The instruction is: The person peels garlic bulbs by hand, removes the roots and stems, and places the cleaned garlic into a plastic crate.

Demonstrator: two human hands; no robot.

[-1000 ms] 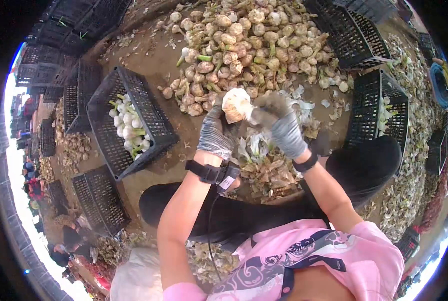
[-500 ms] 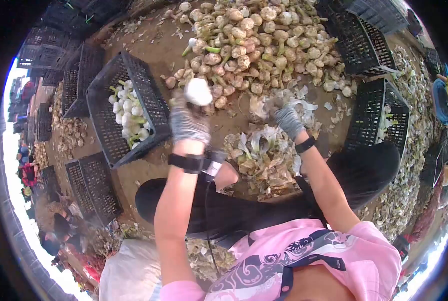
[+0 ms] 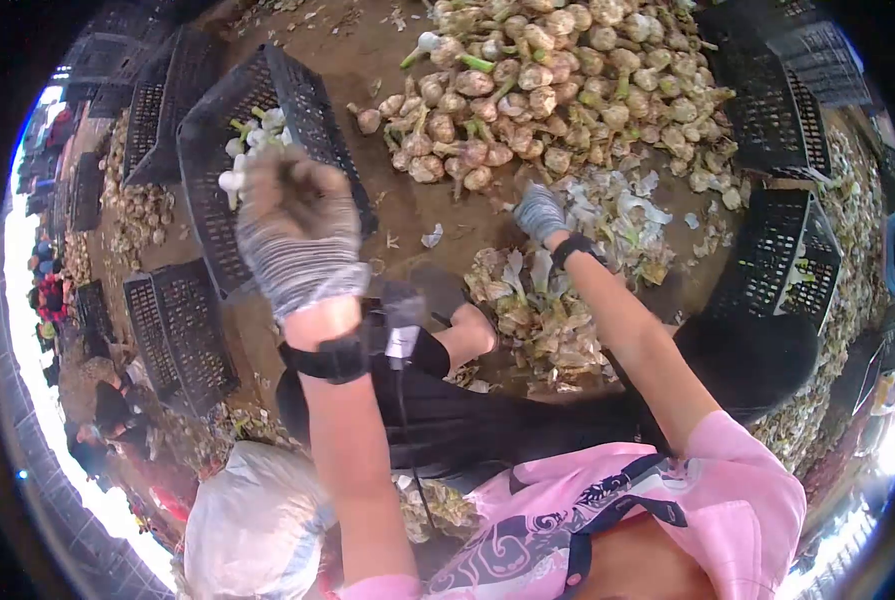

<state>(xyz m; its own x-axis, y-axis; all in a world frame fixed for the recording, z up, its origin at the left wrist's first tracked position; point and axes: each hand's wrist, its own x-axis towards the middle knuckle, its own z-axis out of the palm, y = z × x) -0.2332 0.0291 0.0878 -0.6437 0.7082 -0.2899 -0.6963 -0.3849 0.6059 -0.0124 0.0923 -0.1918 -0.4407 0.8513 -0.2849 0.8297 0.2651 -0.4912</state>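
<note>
1. Grip first: your left hand (image 3: pixel 297 235), in a striped glove, hangs above the near rim of the black crate (image 3: pixel 312 120). The picture is blurred there, so I cannot tell if the fingers are closed on a bulb or apart.
2. The peeled white bulbs (image 3: pixel 249 140) lie inside this crate, in its far-left part. If you have a bulb in the grip, I think it is better to lower the hand over the opening and let go low, so the bulb does not bounce over the rim.
3. Your right hand (image 3: pixel 540 212) rests at the edge of the unpeeled garlic pile (image 3: pixel 557 80), among loose white skins (image 3: pixel 627 205). Its fingers curl downward; whether they close on something, I cannot tell.
4. Take one bulb from the near edge of the pile, not from the middle, so the others do not roll.
5. Let the skins fall on the husk heap (image 3: pixel 537 310) in front of your legs, apart from the crate, so that peel does not mix with the clean bulbs.
</note>
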